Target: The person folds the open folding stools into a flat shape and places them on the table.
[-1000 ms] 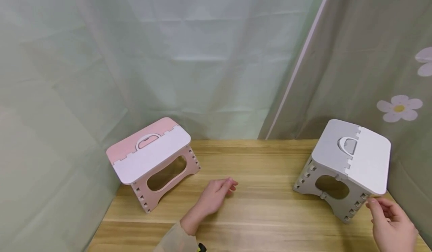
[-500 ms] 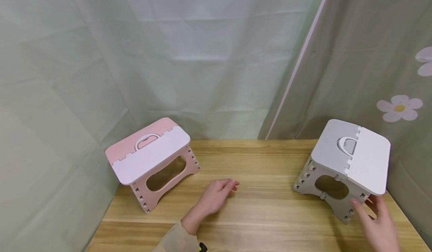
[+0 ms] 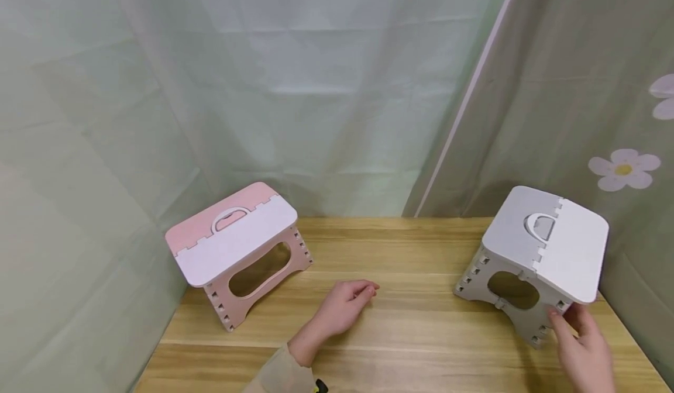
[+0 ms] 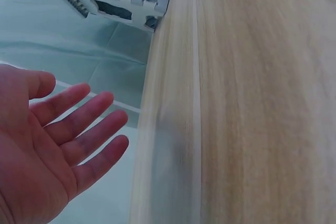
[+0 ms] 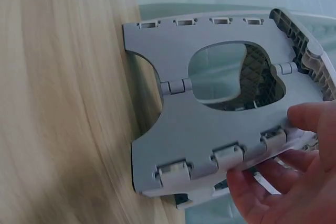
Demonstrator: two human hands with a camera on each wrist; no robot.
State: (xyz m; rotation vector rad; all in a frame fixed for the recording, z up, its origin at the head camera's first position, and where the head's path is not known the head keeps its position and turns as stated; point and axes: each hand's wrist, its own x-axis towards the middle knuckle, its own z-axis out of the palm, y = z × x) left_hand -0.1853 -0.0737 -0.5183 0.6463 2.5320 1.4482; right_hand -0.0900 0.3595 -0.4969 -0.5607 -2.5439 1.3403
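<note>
A grey and white folding stool (image 3: pixel 571 252) stands with its legs unfolded at the right of the wooden table. My right hand (image 3: pixel 584 346) grips the stool's near right leg edge. In the right wrist view the thumb lies on the grey end panel (image 5: pixel 210 135), and the fingers (image 5: pixel 247 195) curl round its hinged edge. My left hand (image 3: pixel 342 308) is near the table's middle and holds nothing. Its fingers (image 4: pixel 86 114) are spread and relaxed in the left wrist view. A pink and white folding stool (image 3: pixel 237 241), also unfolded, stands to the left of that hand.
The wood-grain table (image 3: pixel 400 334) bears both stools. Pale green curtains (image 3: pixel 337 118) hang behind the table and at its left. A grey-green curtain with white flowers (image 3: pixel 623 169) borders the right side, close to the grey stool.
My right hand has moved left from beside the grey stool's corner and taken hold of its leg. That stool has shifted slightly left. My left hand has slid slightly right.
</note>
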